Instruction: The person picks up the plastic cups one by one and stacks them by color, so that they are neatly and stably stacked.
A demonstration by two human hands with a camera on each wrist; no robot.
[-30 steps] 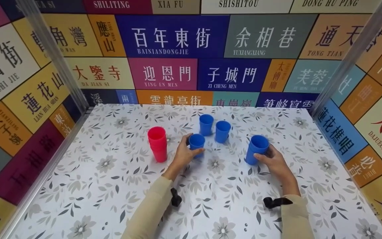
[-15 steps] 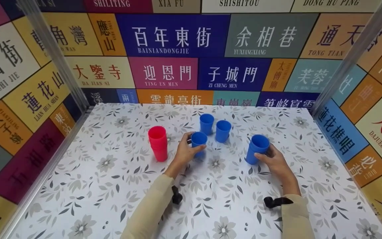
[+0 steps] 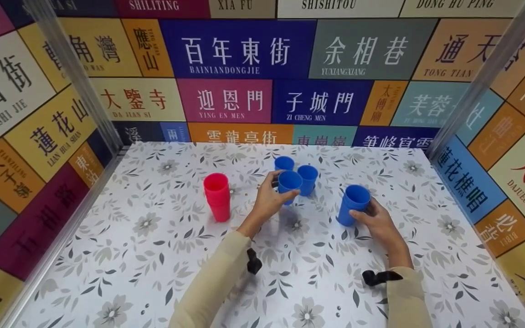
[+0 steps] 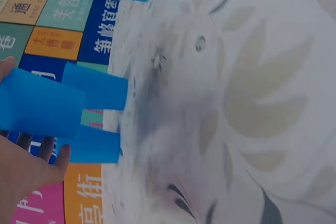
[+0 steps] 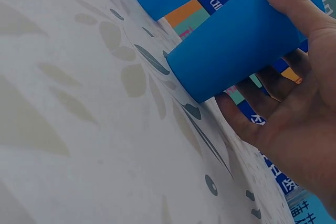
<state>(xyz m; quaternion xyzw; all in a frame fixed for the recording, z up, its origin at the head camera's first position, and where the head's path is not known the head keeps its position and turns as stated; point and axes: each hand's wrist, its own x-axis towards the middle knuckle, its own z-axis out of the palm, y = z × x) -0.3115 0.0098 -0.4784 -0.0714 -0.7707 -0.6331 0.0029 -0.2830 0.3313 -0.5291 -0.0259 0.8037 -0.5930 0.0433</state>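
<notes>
My left hand grips a single blue cup, thumb on the near side and fingers on the far side. Behind that cup stand two more upright blue cups, one at the back left partly hidden by it, the other at the back right. In the left wrist view the held cup overlaps both of them and shows higher off the tabletop. My right hand holds a stack of nested blue cups. The right wrist view has the lower end of this stack right at the table surface.
A stack of nested red cups stands upright left of my left hand. The white tabletop has a grey leaf and flower print. Panels with large lettering rise at the back and both sides.
My left hand has carried its blue cup right and farther back, so it now overlaps the two standing blue cups. The right hand and its stack stay in place.
</notes>
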